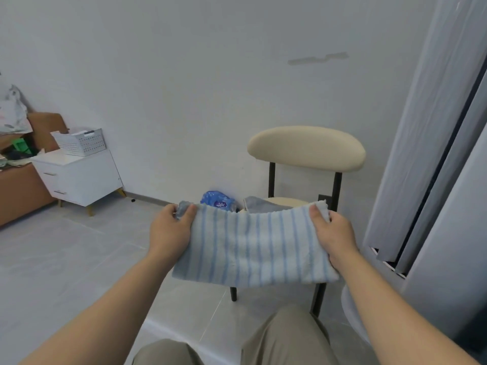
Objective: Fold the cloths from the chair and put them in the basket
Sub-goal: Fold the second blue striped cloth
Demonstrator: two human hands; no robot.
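Note:
A white cloth with blue stripes (253,246) hangs stretched between my two hands in front of the chair. My left hand (170,229) grips its upper left corner, and my right hand (333,233) grips its upper right corner. Behind the cloth stands a cream chair (307,148) with black legs. A grey cloth (259,205) lies on its seat, mostly hidden by the striped one. The white perforated basket (80,142) sits on a white nightstand far to the left.
The white nightstand (79,177) stands against the wall beside a brown sofa (18,191) piled with clutter. A blue plastic bag (217,201) lies on the floor left of the chair. Grey curtains (421,154) hang on the right. My knees fill the bottom edge.

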